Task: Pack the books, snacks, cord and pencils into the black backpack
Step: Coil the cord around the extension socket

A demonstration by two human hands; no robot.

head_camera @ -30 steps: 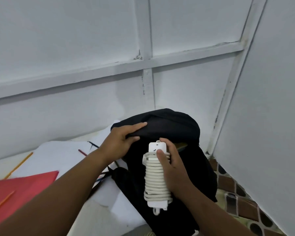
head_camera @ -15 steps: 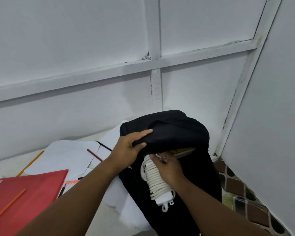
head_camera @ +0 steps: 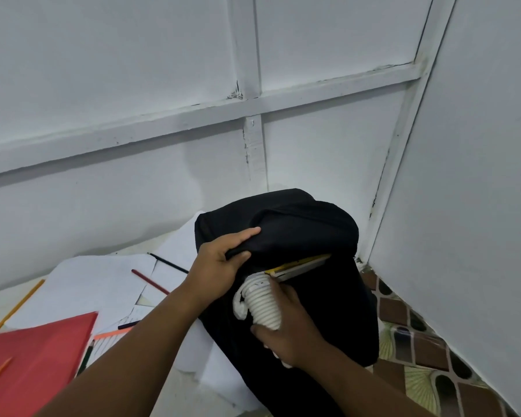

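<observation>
- Since a second ago the coiled white cord (head_camera: pixel 260 305) has tipped head-first into the black backpack (head_camera: pixel 322 296) opening at frame centre.
- Right hand (head_camera: pixel 292 335) wraps its lower end; left hand (head_camera: pixel 220 266) pinches the flap up.
- Cord looks light, firm, springy: best held round the middle.

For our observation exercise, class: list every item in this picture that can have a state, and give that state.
black backpack: upright, top flap lifted, mouth open
left hand: grips the flap's edge
right hand: holds the cord
cord: coiled, tip at the mouth
book: inside, edge showing
red folder: closed, lying flat
</observation>
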